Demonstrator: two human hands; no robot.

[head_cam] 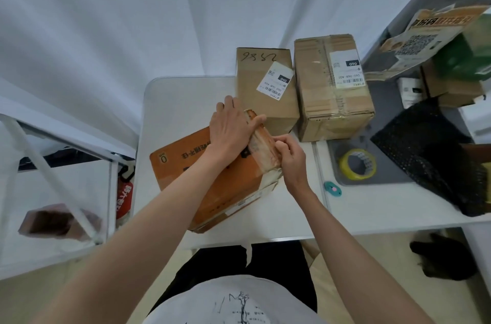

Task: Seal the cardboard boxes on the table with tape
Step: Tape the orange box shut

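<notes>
I am working over the orange box, which is lying askew near the front edge of the table. My right hand is pinching the tape strip along the box's right edge, while my left hand is lying flat and open, pressing the top. If I am pulling unevenly, the strip could wrinkle or lift. Just beyond the orange box two brown boxes are crowding it, so free room is lying to its left. The yellow tape roll is sitting well to its right.
</notes>
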